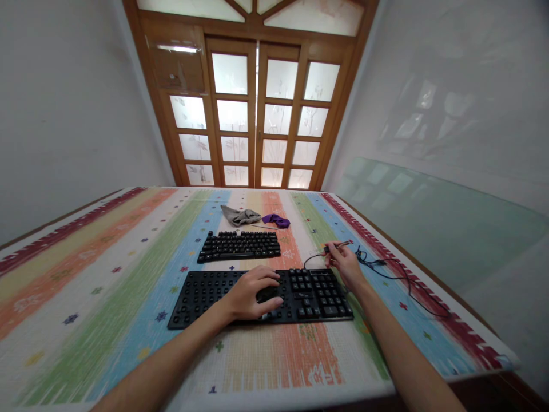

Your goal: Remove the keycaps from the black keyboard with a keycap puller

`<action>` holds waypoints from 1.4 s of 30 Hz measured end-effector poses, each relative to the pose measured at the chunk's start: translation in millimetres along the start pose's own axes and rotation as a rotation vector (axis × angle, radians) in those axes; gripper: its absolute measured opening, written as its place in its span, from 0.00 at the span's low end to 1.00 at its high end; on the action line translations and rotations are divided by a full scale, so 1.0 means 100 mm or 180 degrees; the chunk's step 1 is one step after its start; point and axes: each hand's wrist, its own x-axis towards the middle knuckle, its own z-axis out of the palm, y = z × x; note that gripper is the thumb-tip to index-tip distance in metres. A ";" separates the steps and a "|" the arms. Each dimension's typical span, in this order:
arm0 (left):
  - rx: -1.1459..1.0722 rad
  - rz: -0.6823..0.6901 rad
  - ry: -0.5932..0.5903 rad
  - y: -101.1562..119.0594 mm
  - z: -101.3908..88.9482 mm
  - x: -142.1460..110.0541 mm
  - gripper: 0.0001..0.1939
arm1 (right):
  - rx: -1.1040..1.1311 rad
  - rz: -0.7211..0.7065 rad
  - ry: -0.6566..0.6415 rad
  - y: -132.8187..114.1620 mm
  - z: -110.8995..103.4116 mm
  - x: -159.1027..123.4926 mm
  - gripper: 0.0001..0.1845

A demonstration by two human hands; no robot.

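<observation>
A black keyboard (330, 311) lies across the striped tablecloth in front of me. Its left part shows bare key stems, while its right end carries keycaps. My left hand (251, 293) rests over the middle of it, fingers curled and thumb bent around a dark rounded thing (266, 294) whose kind I cannot make out. Just past the keyboard's right back corner, my right hand (342, 264) pinches a slim dark stick-like thing (339, 245). The keyboard's cable (309, 258) passes close to these fingers. Loose black keycaps (240, 246) stand in keyboard-like rows behind the keyboard.
Behind the keycaps lie a grey cloth (241, 216) and a purple cloth (277, 221). Black cable (403, 277) trails in loops over the right side of the tablecloth (115, 297). White walls flank the table, and a wood-framed glass door (256, 114) stands beyond it.
</observation>
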 end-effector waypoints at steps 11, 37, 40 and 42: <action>-0.0533 -0.0289 0.1037 -0.05 0.02 0.15 0.21 | 0.0453 -0.0192 0.0142 0.05 0.13 -0.01 0.28; -0.2747 -0.1070 0.1278 -0.28 0.03 0.24 0.21 | 0.0209 -0.0193 0.0140 0.02 0.17 -0.04 0.31; -0.3075 -0.1071 0.1261 -0.30 0.03 0.25 0.20 | 0.0182 -0.0170 0.0151 0.01 0.17 -0.04 0.33; -0.3235 -0.1038 0.1235 -0.29 0.02 0.25 0.20 | 0.0180 -0.0184 0.0159 0.00 0.18 -0.05 0.33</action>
